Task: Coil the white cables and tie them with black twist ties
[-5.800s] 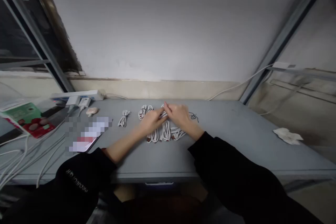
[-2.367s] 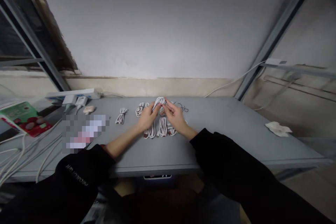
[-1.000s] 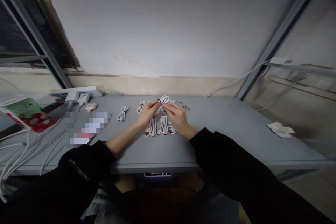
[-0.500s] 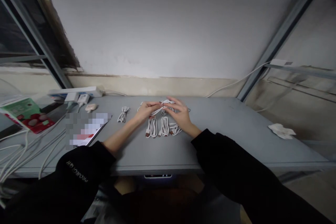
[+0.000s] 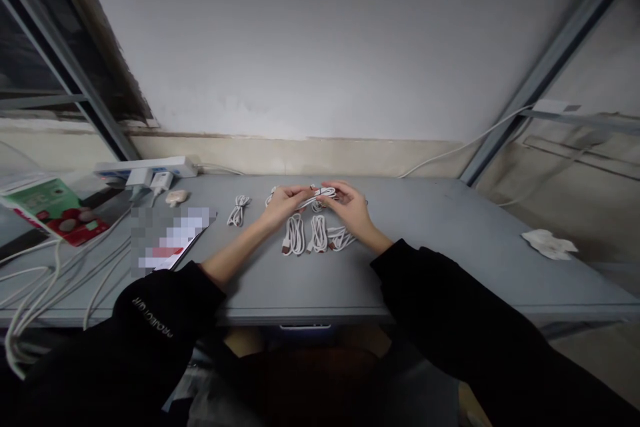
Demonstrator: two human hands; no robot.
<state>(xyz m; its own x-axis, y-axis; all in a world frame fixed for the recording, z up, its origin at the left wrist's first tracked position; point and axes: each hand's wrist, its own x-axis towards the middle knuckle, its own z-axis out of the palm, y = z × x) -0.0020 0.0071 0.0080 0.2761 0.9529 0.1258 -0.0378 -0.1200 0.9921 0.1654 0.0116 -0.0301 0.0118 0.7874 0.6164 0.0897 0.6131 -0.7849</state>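
Note:
My left hand (image 5: 281, 204) and my right hand (image 5: 350, 205) meet over the far middle of a grey table (image 5: 425, 260). Both pinch one coiled white cable (image 5: 320, 195), held flat just above the tabletop. Three bundled white cables (image 5: 314, 235) lie side by side right in front of my hands. Another white bundle (image 5: 238, 209) rests to the left of my left hand. Part of a further bundle shows behind my left hand.
A white power strip (image 5: 145, 168) with plugged chargers sits at the back left, with loose white cords (image 5: 45, 280) trailing off the left edge. A green and red box (image 5: 47, 208) lies far left. A crumpled tissue (image 5: 549, 243) lies at the right.
The cable loop, held upright between my fingers a second ago, now lies flatter and lower between both hands. My hands have drawn slightly apart along it.

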